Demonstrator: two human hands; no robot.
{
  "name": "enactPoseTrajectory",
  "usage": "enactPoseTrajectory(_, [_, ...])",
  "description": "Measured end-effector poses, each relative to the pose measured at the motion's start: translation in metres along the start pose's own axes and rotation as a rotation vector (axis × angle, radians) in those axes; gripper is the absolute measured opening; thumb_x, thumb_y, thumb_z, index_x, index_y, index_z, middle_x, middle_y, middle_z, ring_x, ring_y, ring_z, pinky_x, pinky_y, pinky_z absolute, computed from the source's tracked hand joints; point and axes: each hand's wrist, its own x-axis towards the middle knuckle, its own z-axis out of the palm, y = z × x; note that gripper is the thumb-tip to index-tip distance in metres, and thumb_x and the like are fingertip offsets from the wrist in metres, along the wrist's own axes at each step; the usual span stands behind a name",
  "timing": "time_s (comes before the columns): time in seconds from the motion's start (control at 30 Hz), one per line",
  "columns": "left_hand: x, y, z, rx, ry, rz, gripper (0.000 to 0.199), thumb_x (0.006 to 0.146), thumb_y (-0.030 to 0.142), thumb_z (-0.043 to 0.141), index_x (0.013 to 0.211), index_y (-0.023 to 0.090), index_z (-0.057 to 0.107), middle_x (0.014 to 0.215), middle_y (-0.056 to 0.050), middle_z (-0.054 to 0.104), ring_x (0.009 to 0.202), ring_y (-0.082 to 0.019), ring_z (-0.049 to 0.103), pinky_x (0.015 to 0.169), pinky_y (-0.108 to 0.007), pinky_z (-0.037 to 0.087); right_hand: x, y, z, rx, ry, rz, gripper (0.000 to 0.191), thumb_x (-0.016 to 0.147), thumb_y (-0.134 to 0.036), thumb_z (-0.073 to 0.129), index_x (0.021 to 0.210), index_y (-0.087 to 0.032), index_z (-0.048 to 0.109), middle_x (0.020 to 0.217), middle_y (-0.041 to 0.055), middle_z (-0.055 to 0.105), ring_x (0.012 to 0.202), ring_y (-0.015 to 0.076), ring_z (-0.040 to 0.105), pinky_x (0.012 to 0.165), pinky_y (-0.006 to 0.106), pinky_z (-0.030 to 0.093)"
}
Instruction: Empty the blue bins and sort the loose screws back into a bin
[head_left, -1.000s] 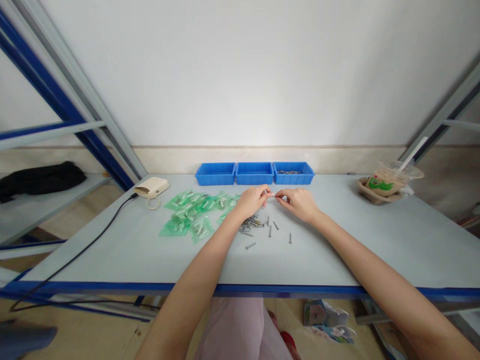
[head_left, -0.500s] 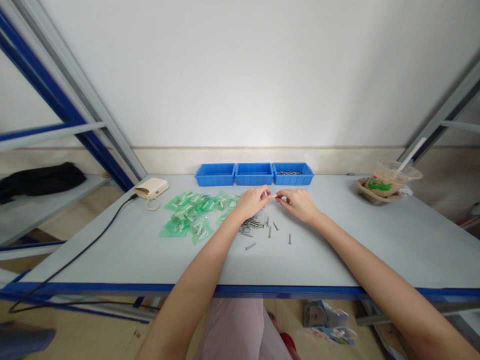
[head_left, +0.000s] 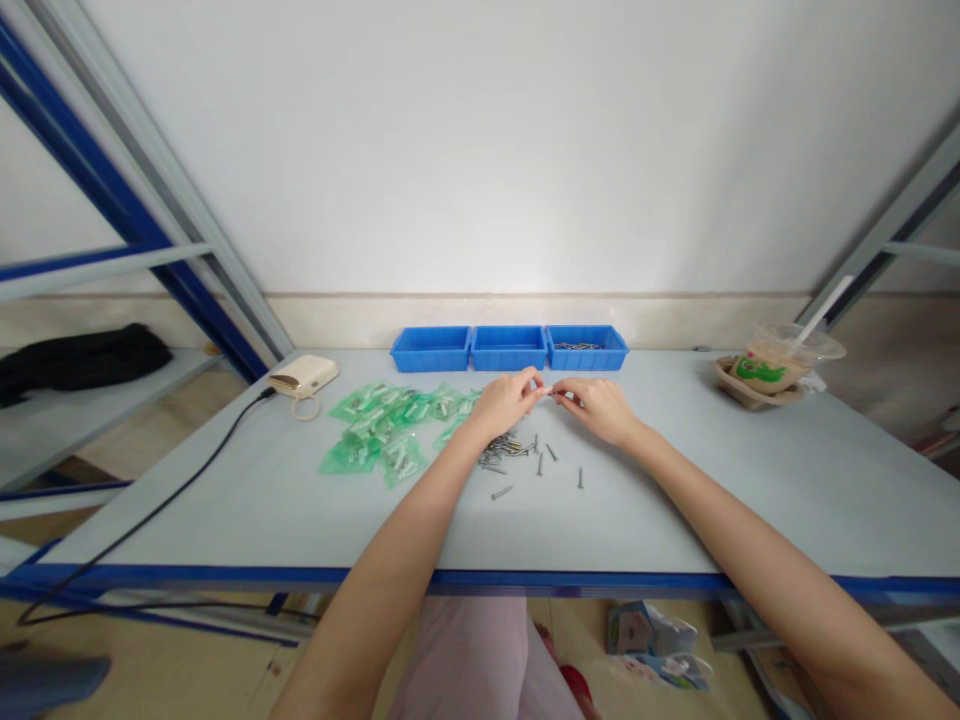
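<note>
My left hand (head_left: pixel 510 403) and my right hand (head_left: pixel 592 404) meet fingertip to fingertip above the table, behind a pile of screws (head_left: pixel 508 446). Both are closed in a pinch around something small between them, too tiny to make out. Several loose screws (head_left: pixel 540 464) lie in front of the pile. Left of my left hand, green plastic bags (head_left: pixel 377 425) with small white and metal parts are heaped. Three blue bins stand behind: the left bin (head_left: pixel 431 350) and middle bin (head_left: pixel 508 349) show no contents, and the right bin (head_left: pixel 586 348) holds screws.
A cream-coloured device (head_left: pixel 304 375) with a black cable (head_left: pixel 161 500) sits at the left. On the right, a drink cup (head_left: pixel 772 362) with a straw stands in a cardboard holder (head_left: pixel 754 393). The table's blue front edge (head_left: pixel 570 584) runs below my forearms.
</note>
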Motion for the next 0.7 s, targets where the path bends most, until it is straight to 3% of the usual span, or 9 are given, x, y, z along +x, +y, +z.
enactPoseTrajectory(0.1, [0.0004,-0.0016,0.0010,0.014,0.003,0.029,0.020,0.087,0.036,0.045,0.092,0.022,0.058,0.058,0.004,0.059,0.059,-0.013,0.056,0.059,-0.020,0.035,0.0000,0.0002,0.0000,0.009,-0.007,-0.005,0.024,0.091,-0.028,0.041,0.097,-0.022,0.064,0.088,0.0036,0.070,0.073,0.0166,0.061,0.060,0.024,0.034])
enactPoseTrajectory(0.3, [-0.0006,-0.0028,0.0015,0.089,0.008,0.047,0.027,0.089,0.032,0.038,0.076,0.020,0.058,0.060,0.000,0.059,0.060,-0.014,0.054,0.059,-0.022,0.033,-0.0008,-0.0007,0.0007,0.012,-0.016,-0.001,0.024,0.091,-0.030,0.042,0.097,-0.023,0.064,0.087,0.0020,0.070,0.070,0.0165,0.061,0.060,0.024,0.033])
enactPoseTrajectory(0.57, [-0.0002,-0.0019,0.0018,0.037,0.014,0.039,0.022,0.086,0.039,0.046,0.099,0.023,0.053,0.063,0.004,0.061,0.061,-0.014,0.055,0.057,-0.021,0.033,0.0003,0.0021,0.0003,-0.041,-0.007,0.005,0.023,0.091,-0.026,0.041,0.098,-0.022,0.063,0.090,0.0025,0.070,0.076,0.0177,0.063,0.060,0.024,0.034])
enactPoseTrajectory(0.7, [-0.0001,-0.0033,0.0025,0.054,-0.014,0.053,0.021,0.090,0.033,0.039,0.087,0.021,0.057,0.058,0.004,0.059,0.059,-0.012,0.055,0.058,-0.021,0.033,0.0003,0.0007,0.0001,-0.048,-0.013,-0.001,0.026,0.092,-0.025,0.038,0.100,-0.022,0.063,0.091,0.0026,0.070,0.078,0.0180,0.063,0.061,0.024,0.034])
